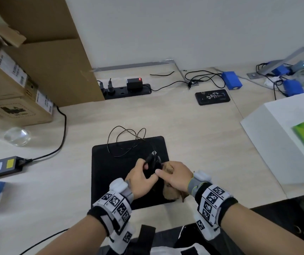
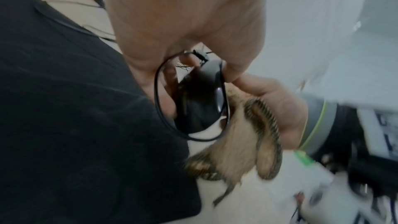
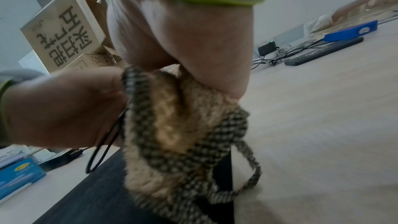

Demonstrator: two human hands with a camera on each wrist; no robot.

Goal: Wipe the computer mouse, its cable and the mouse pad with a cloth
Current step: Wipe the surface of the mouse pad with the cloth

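Observation:
A black mouse (image 1: 152, 162) is lifted just above the black mouse pad (image 1: 110, 172), and my left hand (image 1: 140, 178) grips it by its sides. In the left wrist view the mouse (image 2: 200, 101) shows between my fingers, with a loop of its thin black cable (image 2: 156, 94) hanging beside it. The rest of the cable (image 1: 121, 142) lies coiled over the pad's far edge. My right hand (image 1: 175, 175) clutches a bunched tan cloth (image 1: 171, 195) with a checked border (image 3: 215, 142) against the mouse's right side.
Cardboard boxes (image 1: 18, 70) stand at the left. A power strip (image 1: 127, 91) lies by the wall, with a phone (image 1: 212, 96) and blue battery packs (image 1: 232, 80) to its right. A white box (image 1: 285, 137) sits right of the pad, a black adapter (image 1: 0, 166) left.

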